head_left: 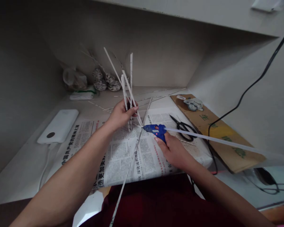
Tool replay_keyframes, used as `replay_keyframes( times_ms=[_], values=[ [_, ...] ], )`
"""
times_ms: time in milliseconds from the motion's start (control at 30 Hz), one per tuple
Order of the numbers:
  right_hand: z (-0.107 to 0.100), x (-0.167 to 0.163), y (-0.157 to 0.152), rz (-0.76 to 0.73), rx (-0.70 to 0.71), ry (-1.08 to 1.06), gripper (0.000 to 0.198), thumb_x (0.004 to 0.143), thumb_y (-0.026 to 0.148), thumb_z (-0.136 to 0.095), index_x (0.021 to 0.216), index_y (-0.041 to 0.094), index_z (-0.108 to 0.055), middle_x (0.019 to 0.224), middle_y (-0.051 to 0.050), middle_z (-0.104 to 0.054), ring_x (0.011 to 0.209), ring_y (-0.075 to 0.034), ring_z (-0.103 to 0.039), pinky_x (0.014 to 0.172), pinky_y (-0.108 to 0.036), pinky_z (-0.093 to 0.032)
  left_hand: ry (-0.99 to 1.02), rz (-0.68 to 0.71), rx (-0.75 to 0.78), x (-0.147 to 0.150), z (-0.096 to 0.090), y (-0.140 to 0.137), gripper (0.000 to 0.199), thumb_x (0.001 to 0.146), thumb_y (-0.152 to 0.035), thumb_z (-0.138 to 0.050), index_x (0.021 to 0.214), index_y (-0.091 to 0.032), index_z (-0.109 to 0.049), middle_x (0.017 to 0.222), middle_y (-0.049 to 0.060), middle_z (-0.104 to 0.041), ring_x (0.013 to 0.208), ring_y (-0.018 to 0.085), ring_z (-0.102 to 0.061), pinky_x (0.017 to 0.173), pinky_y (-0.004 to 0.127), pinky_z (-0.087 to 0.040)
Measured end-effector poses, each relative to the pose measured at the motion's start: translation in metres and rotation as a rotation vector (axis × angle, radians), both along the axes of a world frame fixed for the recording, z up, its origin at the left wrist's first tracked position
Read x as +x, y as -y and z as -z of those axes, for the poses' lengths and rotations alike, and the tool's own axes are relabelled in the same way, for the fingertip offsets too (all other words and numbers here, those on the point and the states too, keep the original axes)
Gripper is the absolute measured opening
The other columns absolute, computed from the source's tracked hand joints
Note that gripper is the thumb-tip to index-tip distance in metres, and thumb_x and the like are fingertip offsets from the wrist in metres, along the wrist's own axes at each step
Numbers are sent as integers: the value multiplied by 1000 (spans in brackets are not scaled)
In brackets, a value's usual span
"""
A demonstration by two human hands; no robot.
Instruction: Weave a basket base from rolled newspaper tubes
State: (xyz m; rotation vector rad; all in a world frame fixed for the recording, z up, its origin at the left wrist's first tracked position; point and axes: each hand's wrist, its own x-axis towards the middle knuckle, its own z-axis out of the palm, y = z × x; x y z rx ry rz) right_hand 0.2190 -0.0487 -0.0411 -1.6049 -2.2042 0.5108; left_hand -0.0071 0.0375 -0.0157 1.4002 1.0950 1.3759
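Note:
Several thin rolled paper sticks [124, 86] fan upward from my left hand [124, 113], whose fingers are wrapped round them. My right hand [171, 148] is closed on the handle of a blue hot glue gun [155, 130], with a small red light showing on its body. A long translucent glue stick [210, 138] sticks out of the gun's back. The nozzle is at the lower end of the paper sticks, close to my left hand; whether it touches them I cannot tell. From that spot a long paper stick [126, 176] runs down toward me, over the table edge.
Newspaper [123, 160] covers the table. Black scissors [183, 127] lie right of the glue gun, beside flattened cardboard [217, 142]. A white power bank [59, 126] with a cable is at left. Woven paper pieces [112, 82] and a plastic bag [74, 78] stand behind. A black cord [246, 91] hangs at right.

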Motion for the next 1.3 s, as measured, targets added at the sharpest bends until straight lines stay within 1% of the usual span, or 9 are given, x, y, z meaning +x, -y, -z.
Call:
replay_keyframes(
  times_ms=[167, 333, 533, 733, 900, 1033, 1300],
  values=[
    [0, 0, 1, 21, -2, 22, 33, 95, 43, -36, 101, 16, -54, 89, -17, -68, 84, -30, -65, 73, -41, -45, -21, 27, 16, 1, 1, 0, 13, 77, -20, -68, 85, -16, -60, 76, 0, -57, 63, 11, -58, 61, 26, -54],
    [1, 1, 0, 18, 9, -8, 35, 95, 43, -36, 104, 15, -55, 88, -17, -68, 85, -30, -65, 73, -40, -45, -32, 22, 13, 1, 0, 1, 12, 76, -19, -68, 85, -16, -60, 76, 0, -57, 64, 11, -58, 62, 25, -54],
    [1, 0, 0, 22, 10, -14, 35, 95, 43, -36, 104, 16, -56, 90, -17, -69, 85, -31, -65, 73, -44, -46, -4, -5, 4, 2, 1, 1, 13, 75, -18, -69, 84, -17, -60, 75, 0, -57, 63, 11, -57, 61, 25, -53],
    [0, 0, 0, 18, 0, -8, 37, 95, 43, -35, 107, 15, -55, 90, -18, -69, 85, -32, -65, 74, -45, -47, -4, 6, 8, 2, 0, 2, 12, 76, -18, -68, 84, -17, -60, 75, 0, -57, 63, 11, -56, 61, 24, -53],
    [-1, 1, 2, 25, -9, 4, 38, 94, 44, -36, 108, 14, -56, 87, -17, -69, 83, -31, -64, 72, -44, -46, 0, 21, 3, 2, -1, 3, 14, 75, -17, -69, 87, -16, -62, 77, 1, -58, 66, 11, -56, 63, 25, -53],
    [-4, 4, 5, 33, -29, -36, 38, 94, 44, -37, 111, 15, -55, 91, -17, -69, 88, -31, -65, 75, -42, -46, -14, 44, 35, 2, 0, 3, 15, 76, -18, -67, 90, -17, -63, 78, 1, -58, 67, 12, -57, 64, 27, -54],
    [-4, 6, 10, 50, -15, -113, 31, 94, 44, -40, 100, 18, -55, 94, -15, -69, 89, -28, -65, 76, -39, -46, -28, 41, 0, 5, -4, 7, 15, 75, -17, -69, 89, -16, -62, 77, 1, -60, 65, 11, -57, 61, 24, -51]
  ],
)
